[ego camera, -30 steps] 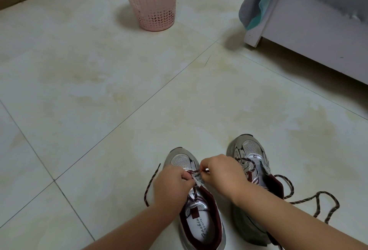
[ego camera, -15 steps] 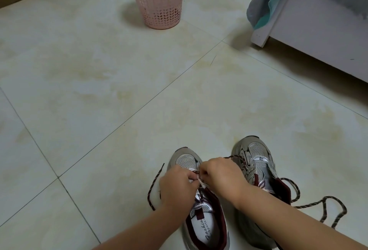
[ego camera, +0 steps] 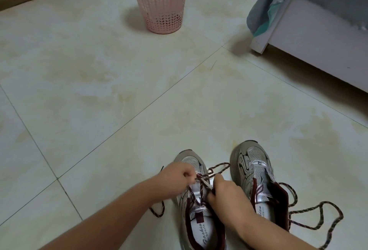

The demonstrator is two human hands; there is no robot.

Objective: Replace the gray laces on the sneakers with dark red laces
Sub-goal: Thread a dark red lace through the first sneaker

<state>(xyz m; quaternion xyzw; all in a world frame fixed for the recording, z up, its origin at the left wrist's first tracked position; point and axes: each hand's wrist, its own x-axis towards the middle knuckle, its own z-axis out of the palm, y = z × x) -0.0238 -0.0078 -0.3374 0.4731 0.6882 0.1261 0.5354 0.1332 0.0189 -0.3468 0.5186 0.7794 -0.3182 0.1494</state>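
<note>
Two grey-and-silver sneakers with dark red lining stand side by side on the tiled floor, toes pointing away from me. Over the left sneaker (ego camera: 191,161) my left hand (ego camera: 175,180) pinches a dark red lace (ego camera: 217,168) near the lower eyelets. My right hand (ego camera: 229,194) grips the same lace a little nearer the tongue, its fingers curled down by the shoe's right side. One end of that lace (ego camera: 157,213) trails on the floor under my left forearm. The right sneaker (ego camera: 253,162) stands untouched; its dark red lace (ego camera: 318,220) lies in loose loops to its right.
A pink perforated plastic basket (ego camera: 161,1) stands at the far side of the floor. At the right is a white furniture panel (ego camera: 310,46) with grey and teal cloth (ego camera: 264,14) hanging over its corner. A dark baseboard runs along the far left.
My hands have drawn apart: the right hand moved back toward the tongue, and a loop of dark red lace now shows over the toe. The camera shifted slightly.
</note>
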